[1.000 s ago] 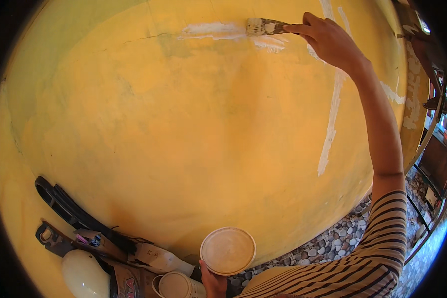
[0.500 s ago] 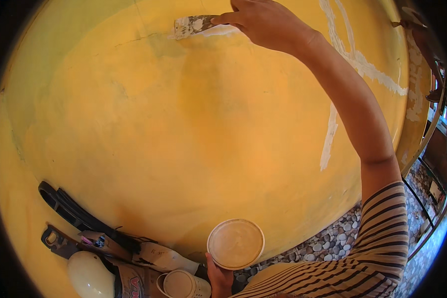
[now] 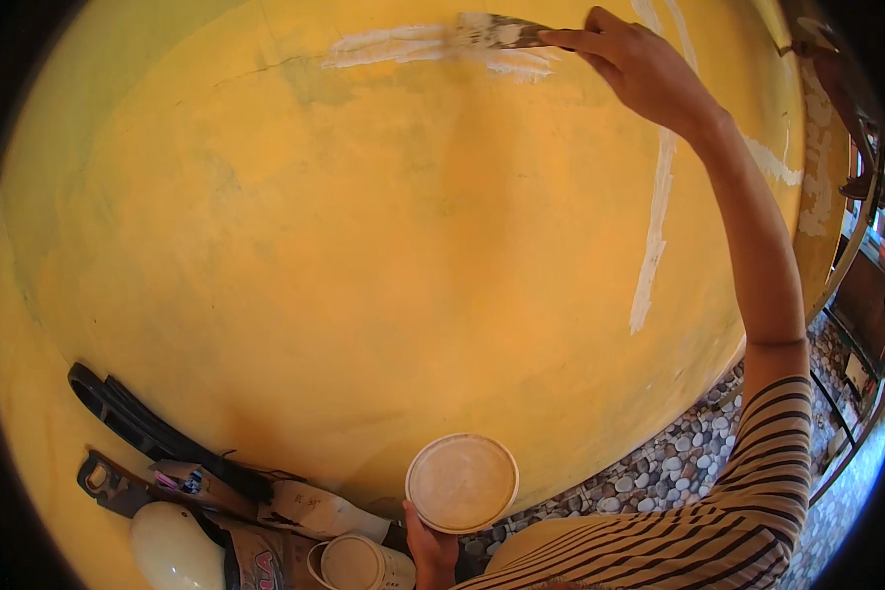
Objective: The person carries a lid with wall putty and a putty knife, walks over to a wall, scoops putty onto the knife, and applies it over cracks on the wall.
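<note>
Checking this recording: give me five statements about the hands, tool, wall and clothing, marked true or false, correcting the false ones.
1. The right hand holds a putty knife. True.
2. The left hand holds a brush. False: the left hand holds a round pale disc.
3. The wall is yellow with white streaks. True.
4. The putty knife's blade points to the picture's right. False: it points left.
5. The right sleeve is plain. False: it has dark stripes.
</note>
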The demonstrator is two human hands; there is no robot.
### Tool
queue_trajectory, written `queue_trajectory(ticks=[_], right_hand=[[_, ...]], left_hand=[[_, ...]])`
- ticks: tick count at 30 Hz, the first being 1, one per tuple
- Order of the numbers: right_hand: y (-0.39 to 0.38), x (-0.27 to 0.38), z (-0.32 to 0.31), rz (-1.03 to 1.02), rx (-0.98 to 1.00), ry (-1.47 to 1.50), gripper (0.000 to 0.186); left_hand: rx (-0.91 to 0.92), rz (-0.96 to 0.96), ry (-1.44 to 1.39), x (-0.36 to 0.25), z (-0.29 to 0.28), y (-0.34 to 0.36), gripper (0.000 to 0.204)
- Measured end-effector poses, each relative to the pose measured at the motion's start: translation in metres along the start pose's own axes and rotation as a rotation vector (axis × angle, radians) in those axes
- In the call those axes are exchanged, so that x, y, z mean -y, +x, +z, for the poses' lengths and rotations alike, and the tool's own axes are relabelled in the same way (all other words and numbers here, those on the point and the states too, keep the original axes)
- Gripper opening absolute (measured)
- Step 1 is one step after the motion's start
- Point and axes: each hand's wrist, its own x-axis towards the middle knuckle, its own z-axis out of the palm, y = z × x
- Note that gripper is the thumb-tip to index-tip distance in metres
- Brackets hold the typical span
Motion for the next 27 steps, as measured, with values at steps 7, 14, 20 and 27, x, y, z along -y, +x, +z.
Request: queue_trajectory(ticks=[7, 14, 20, 27], right_hand=[[0.009, 0.013, 0.015, -0.162, -0.106, -0.046, 0.039], [-0.019, 0.002, 0.037, 0.07, -0.136, 0.166, 0.034], [-0.007, 0.112, 0.101, 0.058, -0.387, 0.531, 0.041], [0.032, 0.193, 0.116, 0.161, -0.454, 0.343, 0.043]], left_hand=[[0.058, 0.015, 0.009, 0.007, 0.01, 0.008, 0.06], [-0.019, -0.033, -0.037, 0.004, 0.007, 0.004, 0.06], [0.017, 0.041, -0.04, -0.006, -0.006, -0.002, 0.06], [-0.023, 0.089, -0.096, -0.019, -0.034, -0.016, 0.06]])
